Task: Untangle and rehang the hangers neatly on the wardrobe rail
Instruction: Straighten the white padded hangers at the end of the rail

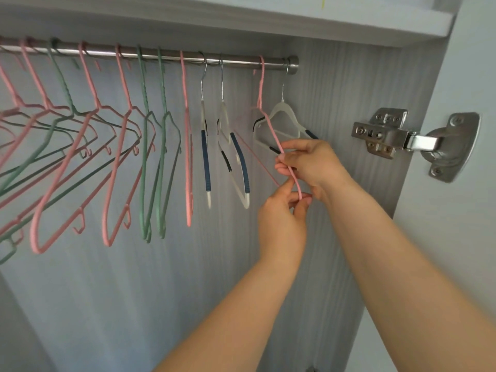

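Toward the rail's (150, 55) two o'clock end hangs a thin pink wire hanger (268, 124); the right hand (312, 163) pinches its arm, the left hand (284, 210), at seven o'clock, grips its lower tip; a white plastic hanger (284, 114) hangs just behind.

Leftmost pink hangers (8, 124) cut off by frame edge, rail (161, 56) likewise

Inside it's all pale grey wood-grain wardrobe panelling (335, 103), with a plain grey shelf board (295, 20) across the top. Chunky silver metal door hinge (397, 135) sits on the right side, soft even daylight.
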